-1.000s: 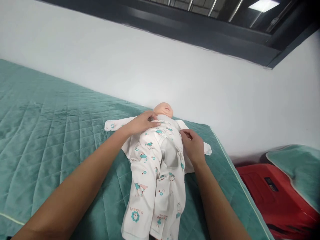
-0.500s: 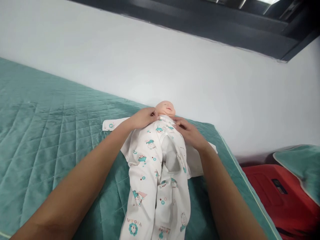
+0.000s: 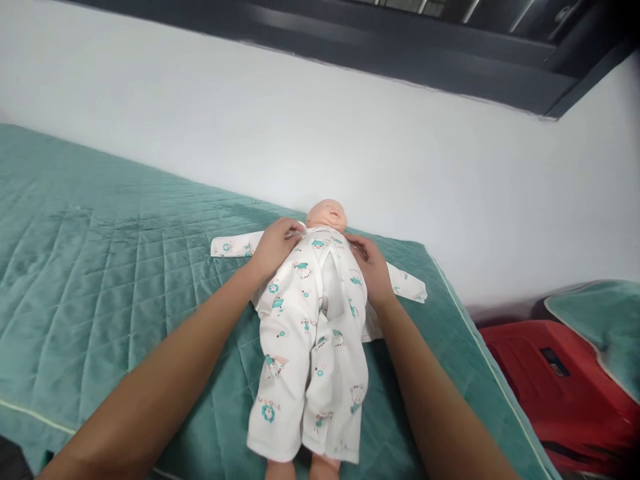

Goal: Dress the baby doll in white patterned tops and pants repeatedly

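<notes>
A baby doll (image 3: 327, 215) lies on its back on the green quilted bed cover, its head toward the wall. It wears white printed open-crotch pants (image 3: 285, 333) drawn high over the chest, and its bare lower legs show below the hems. Under them is a white printed top (image 3: 410, 285) with its sleeves spread to both sides. At the doll's shoulder on the left, my left hand (image 3: 279, 245) has its fingers curled on the upper edge of the pants. My right hand (image 3: 371, 265) grips the pants' opposite upper side with bent fingers; its fingertips are partly hidden.
The green quilted cover (image 3: 125, 300) spreads far to the left and ends at a piped edge on the right. Beyond that edge stands a red case (image 3: 555, 393) with green fabric (image 3: 600, 327) over it. A white wall (image 3: 225, 113) rises behind the doll.
The pants have moved up toward the doll's head, and their hems and the doll's lower legs now show. More of the right sleeve is visible. My view has shifted slightly.
</notes>
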Tool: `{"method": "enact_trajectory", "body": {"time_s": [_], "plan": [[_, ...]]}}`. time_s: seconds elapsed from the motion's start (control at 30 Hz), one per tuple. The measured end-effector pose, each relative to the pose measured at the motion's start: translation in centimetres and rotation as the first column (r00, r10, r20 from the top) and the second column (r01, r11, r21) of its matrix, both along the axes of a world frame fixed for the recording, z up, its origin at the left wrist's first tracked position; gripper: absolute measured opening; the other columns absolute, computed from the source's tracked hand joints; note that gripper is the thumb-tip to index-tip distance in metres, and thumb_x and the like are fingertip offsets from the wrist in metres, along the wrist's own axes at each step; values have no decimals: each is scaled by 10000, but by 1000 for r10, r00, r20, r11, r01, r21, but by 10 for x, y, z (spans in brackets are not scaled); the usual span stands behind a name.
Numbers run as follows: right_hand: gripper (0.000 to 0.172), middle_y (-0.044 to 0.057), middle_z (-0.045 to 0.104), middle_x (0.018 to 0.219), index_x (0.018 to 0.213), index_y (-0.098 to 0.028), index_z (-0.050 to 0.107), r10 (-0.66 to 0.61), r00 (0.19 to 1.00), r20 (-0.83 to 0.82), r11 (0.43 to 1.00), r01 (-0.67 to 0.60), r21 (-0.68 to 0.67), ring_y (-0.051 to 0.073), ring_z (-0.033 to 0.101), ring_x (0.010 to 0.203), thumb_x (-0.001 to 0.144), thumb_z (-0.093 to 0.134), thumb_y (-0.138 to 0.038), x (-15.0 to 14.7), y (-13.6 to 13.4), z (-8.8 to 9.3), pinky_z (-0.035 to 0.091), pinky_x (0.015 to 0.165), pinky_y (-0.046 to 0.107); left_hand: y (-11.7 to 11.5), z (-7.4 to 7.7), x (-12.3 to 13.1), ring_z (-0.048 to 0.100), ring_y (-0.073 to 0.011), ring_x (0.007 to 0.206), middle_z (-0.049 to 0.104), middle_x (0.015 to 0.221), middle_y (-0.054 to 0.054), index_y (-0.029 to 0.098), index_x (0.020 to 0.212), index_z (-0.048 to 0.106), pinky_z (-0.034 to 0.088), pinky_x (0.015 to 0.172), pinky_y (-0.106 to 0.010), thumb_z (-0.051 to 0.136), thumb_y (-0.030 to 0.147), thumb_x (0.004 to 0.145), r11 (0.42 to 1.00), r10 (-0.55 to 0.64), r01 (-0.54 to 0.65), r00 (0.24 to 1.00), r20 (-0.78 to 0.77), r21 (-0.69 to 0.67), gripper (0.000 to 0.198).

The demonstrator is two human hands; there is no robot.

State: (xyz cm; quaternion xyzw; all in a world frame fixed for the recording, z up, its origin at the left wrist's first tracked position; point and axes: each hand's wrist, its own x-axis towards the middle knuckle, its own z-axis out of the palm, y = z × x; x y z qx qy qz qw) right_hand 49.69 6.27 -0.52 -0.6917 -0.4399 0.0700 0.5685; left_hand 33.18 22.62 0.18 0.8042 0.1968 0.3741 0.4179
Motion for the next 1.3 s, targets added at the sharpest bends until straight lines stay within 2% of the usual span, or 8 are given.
{"method": "enact_trajectory", "body": {"time_s": [0.17,0.3,0.43,0.53,0.67,0.97,1.17,1.3], "plan": [[288,84,604,1299,1188,-236,592,-120,974,194,992,109,67,212,549,1229,918,502,-281,-70,-56,20,416,1076,412,-57,-2,-79,568,-203,1062,642,1076,-49,217,963,618,452,962,-357,518,213,899,972,152,-159,987,52,172,119],[218,62,566,1341,1128,-280,595,242,916,319,964,-191,-185,217,511,1272,921,551,-226,-144,-109,33,406,1084,416,-124,4,-150,571,-187,996,621,1022,-44,225,995,604,470,901,-332,510,219,929,982,-76,96,989,-124,163,115],[231,51,610,1204,1069,-268,592,420,851,316,851,-249,-461,241,539,1170,866,602,-157,-193,-145,43,401,1046,445,-171,8,-197,530,-211,1113,575,1187,-59,251,1088,576,458,953,-359,493,111,883,929,-243,319,908,-341,187,261],[203,50,631,1060,1009,-231,579,430,822,374,815,-174,-553,241,554,1046,861,545,-96,-209,-156,51,400,995,450,-186,4,-206,529,-246,1077,573,1161,-78,226,1046,576,467,918,-407,470,79,852,900,-173,333,866,-470,281,265],[108,64,629,937,909,-202,570,449,793,412,785,-131,-605,241,564,916,925,477,-148,-226,-162,56,419,891,428,-189,-2,-198,539,-248,983,591,1009,-74,202,936,558,473,863,-416,409,81,872,887,-70,269,882,-466,375,202],[46,43,666,917,945,-225,572,132,892,433,889,87,-450,249,615,891,934,538,-254,-253,-160,50,399,822,397,-208,23,-201,594,-173,872,634,934,-15,223,915,544,469,803,-315,463,173,898,997,-71,73,995,-72,16,97],[70,31,633,976,981,-251,605,222,922,316,883,-52,-467,213,604,892,933,557,-266,-254,-152,50,435,734,323,-204,9,-207,620,-170,875,637,914,-13,222,905,561,485,811,-315,465,202,929,989,-116,111,992,-47,-100,101],[45,8,589,928,880,-239,580,209,938,275,886,-62,-460,179,578,848,907,564,-206,-247,-145,43,441,707,284,-201,0,-208,610,-170,893,638,944,-30,222,952,562,485,808,-314,454,197,951,994,-104,104,994,-24,29,110]]}}
